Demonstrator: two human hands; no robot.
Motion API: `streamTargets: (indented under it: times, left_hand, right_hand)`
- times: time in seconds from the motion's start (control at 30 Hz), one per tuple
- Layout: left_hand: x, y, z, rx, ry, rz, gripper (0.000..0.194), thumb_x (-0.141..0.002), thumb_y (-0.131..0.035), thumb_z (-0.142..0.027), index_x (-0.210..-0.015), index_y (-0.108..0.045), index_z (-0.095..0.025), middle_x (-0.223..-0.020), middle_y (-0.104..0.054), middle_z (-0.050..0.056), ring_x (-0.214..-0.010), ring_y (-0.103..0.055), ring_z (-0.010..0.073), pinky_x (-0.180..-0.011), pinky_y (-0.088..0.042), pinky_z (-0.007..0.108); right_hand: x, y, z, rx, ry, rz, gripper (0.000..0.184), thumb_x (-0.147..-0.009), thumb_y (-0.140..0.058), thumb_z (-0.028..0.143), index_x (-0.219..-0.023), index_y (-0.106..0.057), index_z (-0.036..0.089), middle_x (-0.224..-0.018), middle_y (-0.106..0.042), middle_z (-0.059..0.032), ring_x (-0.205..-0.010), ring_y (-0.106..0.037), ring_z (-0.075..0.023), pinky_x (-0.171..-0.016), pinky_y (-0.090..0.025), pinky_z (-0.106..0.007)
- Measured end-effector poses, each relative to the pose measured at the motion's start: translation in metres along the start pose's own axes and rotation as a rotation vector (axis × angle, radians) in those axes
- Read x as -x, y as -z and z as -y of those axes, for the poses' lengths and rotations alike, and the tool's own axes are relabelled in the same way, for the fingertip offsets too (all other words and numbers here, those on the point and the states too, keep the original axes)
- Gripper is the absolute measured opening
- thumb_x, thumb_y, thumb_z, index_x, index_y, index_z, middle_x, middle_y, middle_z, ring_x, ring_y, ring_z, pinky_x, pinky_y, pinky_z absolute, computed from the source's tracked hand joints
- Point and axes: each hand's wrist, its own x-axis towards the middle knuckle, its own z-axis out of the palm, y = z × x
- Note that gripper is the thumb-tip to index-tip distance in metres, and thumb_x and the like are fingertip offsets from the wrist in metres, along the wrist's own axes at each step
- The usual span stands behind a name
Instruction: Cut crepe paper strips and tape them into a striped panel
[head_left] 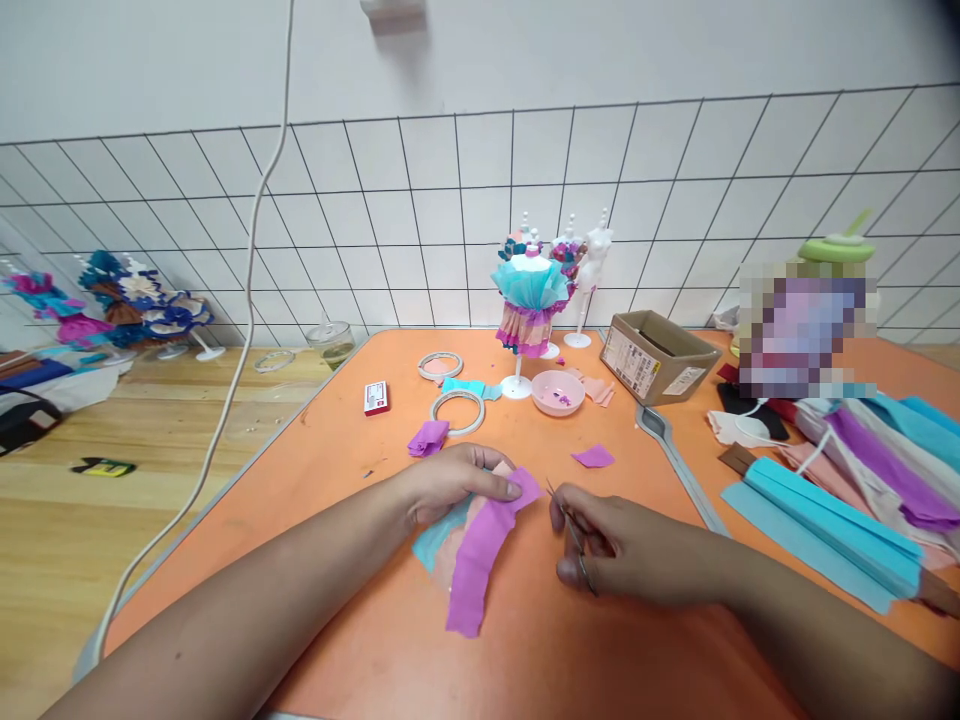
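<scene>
My left hand (469, 480) pinches a layered bunch of crepe paper strips between thumb and fingers. A purple strip (480, 565) lies on top, with peach and light blue paper (439, 535) beneath it. Just right of the purple end, my right hand (615, 545) is closed around small scissors (576, 540); their tips point toward the paper, seemingly apart from it. Beyond the hands stands a mini dress form (532, 300) in a turquoise, peach and purple paper dress. A purple scrap (593, 456) and a folded purple piece (428, 438) rest on the orange table (337, 560).
A pink bowl (557, 393) holds small bits near the dress form. Behind my right hand sits a cardboard box (658, 355). Tape rolls (458, 412) and a red-and-white small box (376, 398) lie at left. Turquoise crepe paper (825, 530) is piled at right. A white cable (251, 260) hangs at left.
</scene>
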Motion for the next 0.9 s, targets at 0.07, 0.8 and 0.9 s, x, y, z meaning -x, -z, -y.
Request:
streamTargets:
  times: [0.07, 0.8, 0.9]
  left_hand:
    - [0.0, 0.0, 0.0, -0.031, 0.014, 0.0, 0.024, -0.062, -0.078, -0.029, -0.07, -0.061, -0.014, -0.061, -0.061, -0.002, -0.053, -0.055, 0.0091, -0.052, -0.042, 0.02]
    - [-0.001, -0.011, 0.007, -0.181, -0.054, -0.018, 0.031, -0.06, -0.08, -0.035, -0.078, -0.068, -0.013, -0.072, -0.065, 0.001, -0.064, -0.057, 0.0112, -0.062, -0.044, 0.023]
    - [-0.001, -0.011, 0.007, -0.15, -0.051, -0.027, 0.032, -0.059, -0.08, -0.034, -0.08, -0.068, -0.013, -0.077, -0.068, 0.002, -0.068, -0.06, 0.0127, -0.065, -0.045, 0.024]
  right_hand:
    - [0.002, -0.001, 0.003, 0.081, -0.002, 0.06, 0.023, -0.082, -0.058, 0.042, -0.094, -0.051, 0.024, -0.076, -0.062, 0.0035, -0.066, -0.051, -0.0127, -0.055, -0.036, -0.023]
    - [0.002, -0.003, 0.008, 0.235, 0.009, 0.025, 0.033, -0.079, -0.058, 0.052, -0.075, -0.048, 0.021, -0.069, -0.058, 0.0054, -0.061, -0.045, -0.0109, -0.052, -0.031, -0.022]
    - [0.001, -0.004, 0.007, 0.223, 0.005, 0.039, 0.033, -0.079, -0.058, 0.052, -0.077, -0.048, 0.021, -0.07, -0.058, 0.0053, -0.061, -0.046, -0.0108, -0.052, -0.031, -0.022]
